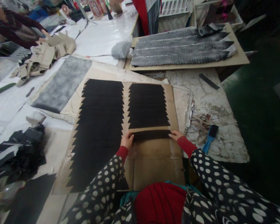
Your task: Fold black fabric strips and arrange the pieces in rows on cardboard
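Observation:
My left hand (127, 140) pinches one end of a black strip (151, 135), and my right hand (176, 135) pinches its other end. The strip is stretched level just below a shorter column of overlapping black strips (148, 105), with a narrow gap between. To the left lies a longer column of overlapping black strips (98, 133) with zigzag side edges. Both columns rest on a brown cardboard sheet (157, 174). The strip's ends are partly covered by my fingers.
A blue-handled brush (209, 138) lies at right beside scraps. Behind are a board of grey-speckled strips (179, 46) and a grey-speckled sheet (65, 82). Black material (21, 152) and beige pieces (46, 56) lie at left. Another person (16, 26) is at the far left.

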`<state>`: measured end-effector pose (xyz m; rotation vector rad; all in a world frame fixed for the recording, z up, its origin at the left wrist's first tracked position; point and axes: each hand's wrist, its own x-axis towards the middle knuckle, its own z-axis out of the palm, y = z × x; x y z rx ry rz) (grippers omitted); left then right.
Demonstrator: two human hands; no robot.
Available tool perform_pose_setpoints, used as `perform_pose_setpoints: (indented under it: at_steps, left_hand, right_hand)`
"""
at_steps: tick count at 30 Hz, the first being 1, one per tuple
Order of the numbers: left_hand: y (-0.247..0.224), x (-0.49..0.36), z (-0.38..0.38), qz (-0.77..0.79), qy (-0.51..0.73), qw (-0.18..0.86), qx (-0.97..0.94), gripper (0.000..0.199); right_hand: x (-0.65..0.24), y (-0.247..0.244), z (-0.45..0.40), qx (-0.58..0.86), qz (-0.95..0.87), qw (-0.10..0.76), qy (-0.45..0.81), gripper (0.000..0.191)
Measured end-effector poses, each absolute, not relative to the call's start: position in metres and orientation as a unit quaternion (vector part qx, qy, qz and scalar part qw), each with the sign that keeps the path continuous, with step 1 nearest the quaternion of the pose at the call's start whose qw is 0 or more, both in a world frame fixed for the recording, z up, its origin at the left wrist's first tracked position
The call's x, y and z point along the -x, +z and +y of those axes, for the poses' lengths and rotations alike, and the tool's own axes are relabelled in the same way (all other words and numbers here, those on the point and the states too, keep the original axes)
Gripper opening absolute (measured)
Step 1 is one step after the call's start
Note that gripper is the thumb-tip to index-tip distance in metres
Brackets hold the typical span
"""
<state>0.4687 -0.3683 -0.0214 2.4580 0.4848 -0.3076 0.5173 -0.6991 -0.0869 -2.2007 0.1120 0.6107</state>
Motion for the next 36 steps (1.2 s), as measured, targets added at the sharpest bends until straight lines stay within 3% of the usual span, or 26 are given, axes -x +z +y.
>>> perform_pose_setpoints:
  at_steps: [8,27,36]
  left_hand:
    - [-0.02,-0.52,-0.359,0.224,-0.104,0.263,-0.932,0.026]
    - [-0.013,-0.523,-0.367,0.214,-0.166,0.165,-0.948,0.025]
    - [0.008,-0.512,-0.372,0.158,-0.094,0.148,-0.972,0.024]
  right_hand:
    - [-0.55,-0.091,-0.684,0.878,0.102,0.42,0.204,0.034]
    - [-0.557,-0.1,-0.679,0.905,0.136,0.331,0.231,0.025]
    - [-0.55,-0.089,-0.689,0.935,0.088,0.28,0.198,0.035]
